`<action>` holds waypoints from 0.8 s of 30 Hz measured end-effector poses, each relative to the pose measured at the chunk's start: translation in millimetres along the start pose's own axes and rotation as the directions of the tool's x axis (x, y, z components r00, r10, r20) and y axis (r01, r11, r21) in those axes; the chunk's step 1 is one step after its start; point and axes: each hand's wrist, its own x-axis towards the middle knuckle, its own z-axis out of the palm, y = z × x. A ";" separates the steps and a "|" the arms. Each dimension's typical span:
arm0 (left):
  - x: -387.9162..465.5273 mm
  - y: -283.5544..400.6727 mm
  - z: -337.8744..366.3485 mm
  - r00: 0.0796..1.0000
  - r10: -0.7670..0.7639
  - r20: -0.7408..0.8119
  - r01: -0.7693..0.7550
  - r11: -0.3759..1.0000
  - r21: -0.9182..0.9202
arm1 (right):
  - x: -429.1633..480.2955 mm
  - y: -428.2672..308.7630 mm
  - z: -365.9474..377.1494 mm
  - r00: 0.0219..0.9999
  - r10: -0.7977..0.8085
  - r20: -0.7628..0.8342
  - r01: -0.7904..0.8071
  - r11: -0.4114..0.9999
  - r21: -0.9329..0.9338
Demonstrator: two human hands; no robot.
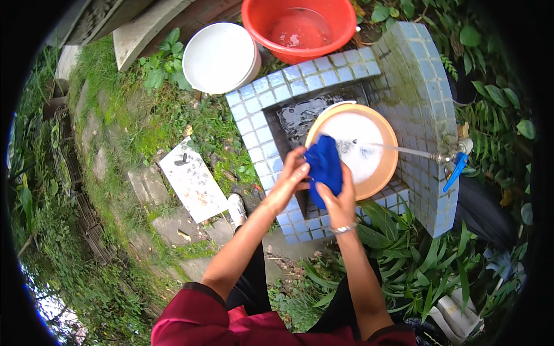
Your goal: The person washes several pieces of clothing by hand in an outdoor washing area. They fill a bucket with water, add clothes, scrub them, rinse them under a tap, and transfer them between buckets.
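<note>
A bunched blue cloth [327, 168] is in front of me, over the near-left rim of an orange bucket [381, 175]. My right hand [339, 197] grips its lower right side, thumb on top. At the cloth's left edge is my left hand [294, 173], thumb and fingers spread; blur and the cloth hide whether it holds any of the fabric. White suds [352, 129] fill much of the bucket's mouth. Water runs into them from a metal tap [439, 158] with a blue lever handle [455, 173]. The bucket stands in a blue-tiled basin [259, 134].
Behind the basin's far rim stand a red tub [277, 48] with some water inside and a white bucket [220, 58]. A tiled wall [426, 86] carries the tap on the right. A stained white board [194, 186] lies on the ground left. Leafy plants [389, 233] crowd the near right.
</note>
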 end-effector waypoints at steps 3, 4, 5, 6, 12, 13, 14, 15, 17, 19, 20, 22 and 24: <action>11.9 72.3 -41.0 0.963 0.244 -0.112 -0.261 0.947 -0.185 | 56.1 -29.2 67.0 0.900 -0.327 0.289 0.358 0.932 -0.061; 27.4 88.1 -70.9 0.950 0.261 -0.171 -0.293 0.934 -0.204 | 66.4 -42.5 88.6 0.898 -0.295 0.326 0.297 0.954 0.046; 38.6 102.6 -98.9 0.933 0.275 -0.232 -0.324 0.922 -0.211 | 78.5 -42.5 101.8 0.851 -0.401 0.339 0.465 0.876 -0.129; 43.8 108.8 -119.8 0.901 0.281 -0.332 -0.321 0.945 -0.071 | 75.9 -36.8 108.2 0.846 -0.412 0.339 0.480 0.865 -0.146; 27.0 66.0 -134.3 0.937 0.214 -0.277 -0.147 0.959 0.244 | 87.1 110.6 -15.1 0.991 -0.123 0.055 0.135 0.896 -0.422; 26.7 44.5 -119.9 0.955 0.182 -0.235 -0.128 0.966 0.225 | 109.6 161.6 -74.4 0.961 -0.269 0.070 0.260 0.783 -0.565; 13.7 18.9 -124.8 0.960 0.154 -0.233 -0.110 0.975 0.192 | 119.6 164.0 -84.8 0.960 -0.245 0.135 0.269 0.674 -0.688; 11.2 -7.7 -113.9 0.976 0.123 -0.181 -0.101 0.987 0.127 | 139.0 182.3 -122.6 0.948 -0.249 0.198 0.301 0.502 -0.811; -5.6 -41.2 -88.0 0.986 0.025 -0.162 -0.009 0.995 0.098 | 164.8 199.6 -135.5 0.987 -0.082 0.136 0.158 0.438 -0.885; -22.0 -65.3 -71.2 0.991 -0.008 -0.135 0.023 0.994 0.111 | 181.7 204.2 -87.1 0.938 0.340 -0.072 -0.088 0.031 -0.996; -15.8 -73.6 -47.6 0.997 -0.025 -0.074 0.031 0.996 0.082 | 187.0 226.9 -110.6 0.952 0.304 -0.047 -0.071 0.068 -0.995; 2.2 -84.2 4.9 0.993 -0.068 0.099 0.064 0.997 0.036 | 188.2 265.2 -190.2 0.955 0.289 -0.074 -0.106 0.097 -0.990; 12.4 -92.7 12.0 0.994 -0.075 0.082 0.072 0.996 0.043 | 161.3 270.1 -169.9 0.989 0.142 0.043 -0.009 0.342 -0.940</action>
